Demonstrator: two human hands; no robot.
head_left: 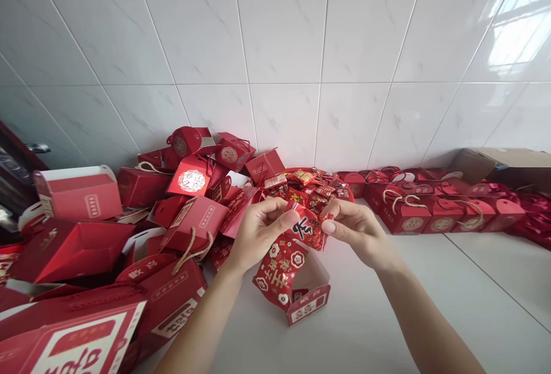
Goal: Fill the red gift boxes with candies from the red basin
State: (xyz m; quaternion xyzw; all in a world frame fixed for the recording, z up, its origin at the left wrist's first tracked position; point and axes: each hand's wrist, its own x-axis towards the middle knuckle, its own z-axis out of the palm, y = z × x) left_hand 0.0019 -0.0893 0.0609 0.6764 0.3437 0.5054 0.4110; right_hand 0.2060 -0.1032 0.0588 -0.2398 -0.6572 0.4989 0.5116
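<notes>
Between my two hands I hold a small red snack packet (pixel 307 229) with a black character on its front. My left hand (pixel 262 228) pinches its left end between thumb and fingers, and my right hand (pixel 357 228) pinches its right end. Just below stands an open red gift box (pixel 316 282) with pale inner walls and printed lettering on its front. A red packet with white flowers (pixel 279 273) leans over the box's left side, partly outside it. Behind my hands lies a heap of small wrapped snacks (pixel 316 182) in a red tray, whose rim (pixel 352 192) shows at the right.
A pile of red gift boxes (pixel 196 222), many open with rope handles, fills the left side. Closed boxes (pixel 408 216) stand in rows at the right along the tiled wall (pixel 284 47). Farther right are a cardboard box (pixel 486 162) and dark red ribbon-like material (pixel 531 210).
</notes>
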